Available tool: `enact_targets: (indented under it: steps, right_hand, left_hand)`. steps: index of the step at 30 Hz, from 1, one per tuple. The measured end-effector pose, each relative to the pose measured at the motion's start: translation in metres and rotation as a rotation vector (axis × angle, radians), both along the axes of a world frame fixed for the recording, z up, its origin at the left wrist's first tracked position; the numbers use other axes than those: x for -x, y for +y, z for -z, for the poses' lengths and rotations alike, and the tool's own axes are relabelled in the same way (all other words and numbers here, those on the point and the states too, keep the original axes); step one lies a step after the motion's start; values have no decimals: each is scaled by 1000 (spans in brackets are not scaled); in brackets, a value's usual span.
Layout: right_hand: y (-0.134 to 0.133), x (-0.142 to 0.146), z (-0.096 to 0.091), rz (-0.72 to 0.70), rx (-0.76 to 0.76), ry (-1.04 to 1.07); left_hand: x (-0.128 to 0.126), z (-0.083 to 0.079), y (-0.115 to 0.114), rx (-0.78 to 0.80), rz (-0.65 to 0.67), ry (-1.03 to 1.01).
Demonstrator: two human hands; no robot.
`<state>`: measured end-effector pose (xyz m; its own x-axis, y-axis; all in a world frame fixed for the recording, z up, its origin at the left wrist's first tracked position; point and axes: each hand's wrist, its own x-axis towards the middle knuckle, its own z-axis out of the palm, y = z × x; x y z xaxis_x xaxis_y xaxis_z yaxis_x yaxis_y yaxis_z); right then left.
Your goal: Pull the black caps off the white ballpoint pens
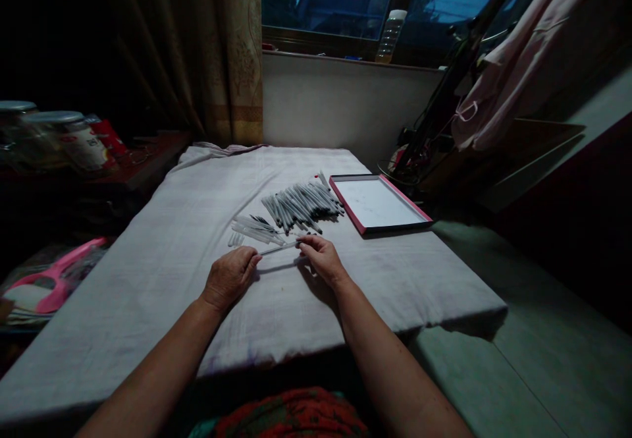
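Slim, straight, greyish pen-like plastic stick, lifted just above white cloth-covered table. Long axis runs side to side, right end angled slightly away from the person. Left hand pinches left end, right hand the other; narrow grips. Just beyond: clear plastic tubes, heap of grey pen-like sticks, shallow red-and-black box.

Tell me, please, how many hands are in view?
2: the left hand and the right hand, at opposite ends of a thin tube, over the cloth.
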<state>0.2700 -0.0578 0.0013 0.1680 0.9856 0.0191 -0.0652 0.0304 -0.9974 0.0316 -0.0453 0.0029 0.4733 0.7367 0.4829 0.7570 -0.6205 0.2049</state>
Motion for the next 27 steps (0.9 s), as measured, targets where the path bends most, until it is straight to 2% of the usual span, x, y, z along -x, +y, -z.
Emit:
enact_targets:
  steps: [14,27]
  right_hand:
    - [-2,-3,-6,-8,39,38]
    - [4,-11,9,104,7,-12]
  left_hand:
    - [0,1,-1,41,-11,19]
    - [1,-2,-1,105,-14,33]
